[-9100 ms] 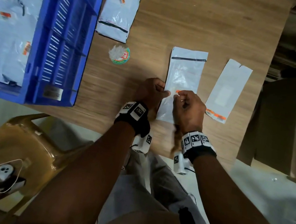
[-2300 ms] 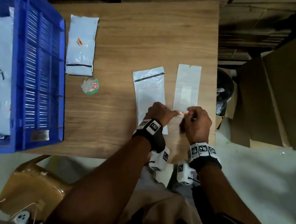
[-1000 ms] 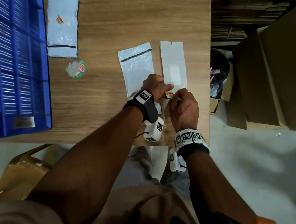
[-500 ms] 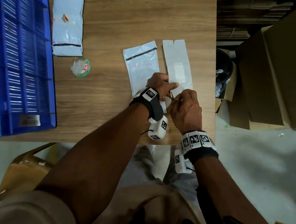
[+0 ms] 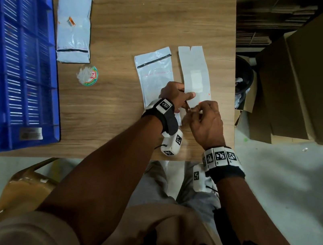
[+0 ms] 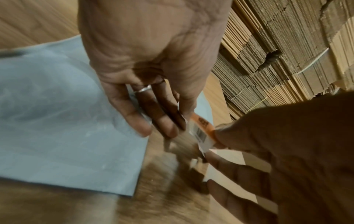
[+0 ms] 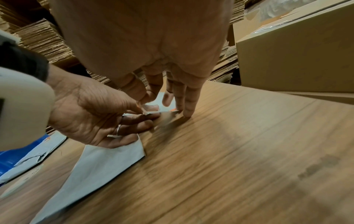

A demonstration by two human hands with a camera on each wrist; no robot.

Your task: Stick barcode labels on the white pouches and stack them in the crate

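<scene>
Since half a second ago the hands have barely shifted; the label [image 6: 201, 133] now stands further off the sheet [image 5: 195, 74], pinched at one end by the right hand [image 5: 205, 123] between thumb and forefinger. Left hand [image 5: 173, 96] holds the sheet's near end, thumb on top and fingers under it, probably so the backing stays put while the sticker peels. Other left fingers lie loosely together over the pouch [image 5: 155, 72]; the right hand's spare fingers hang spread, tips near the table [image 5: 130, 22].

Target pouch lies flat just left of the sheet, unlabelled as far as I can tell, so the label has a short trip.

Around: second pouch [image 5: 74, 26] bearing an orange sticker lies near the crate [image 5: 29, 59], which holds more pouches. Round sticker [image 5: 87, 75] between. Cardboard boxes [image 5: 310, 82] stand right of the table. Nothing blocks the way to the pouch; the left hand itself covers its near end.
</scene>
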